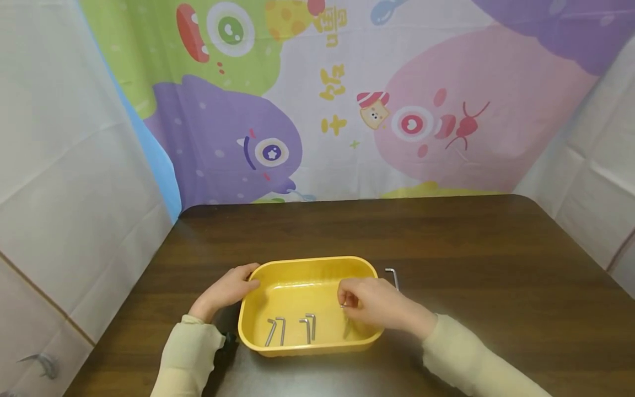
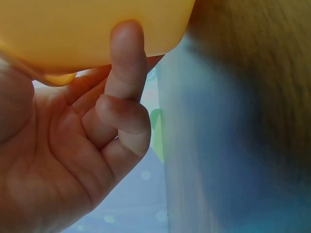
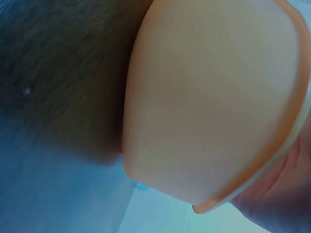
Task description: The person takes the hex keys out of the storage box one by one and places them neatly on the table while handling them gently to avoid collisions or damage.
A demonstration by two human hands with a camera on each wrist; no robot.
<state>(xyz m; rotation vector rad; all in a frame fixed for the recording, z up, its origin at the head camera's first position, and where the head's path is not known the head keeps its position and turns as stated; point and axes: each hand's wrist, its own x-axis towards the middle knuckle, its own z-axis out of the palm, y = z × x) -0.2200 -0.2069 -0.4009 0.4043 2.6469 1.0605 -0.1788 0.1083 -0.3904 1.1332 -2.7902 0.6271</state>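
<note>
A yellow plastic tray [image 1: 310, 266] rests on the dark table. My left hand [image 1: 229, 288] grips its left rim, with the thumb over the edge and fingers against the outer wall, as the left wrist view shows. My right hand [image 1: 374, 303] is over the tray's right end, pinching a hex key [image 1: 346, 329] that is mostly hidden by the fingers. Several other hex keys [image 1: 283, 332] lie in the tray's near left part, in two pairs. From the right wrist, mainly the tray's outer wall [image 3: 209, 97] shows, with part of the hand behind the rim.
Another hex key [image 1: 395, 278] lies on the table [image 1: 471, 248] just right of the tray. A cartoon-printed cloth [image 1: 327, 160] hangs along the table's far edge. Pale cloth walls [image 1: 64, 165] stand at both sides. A small dark object [image 1: 229, 343] sits beside the left sleeve.
</note>
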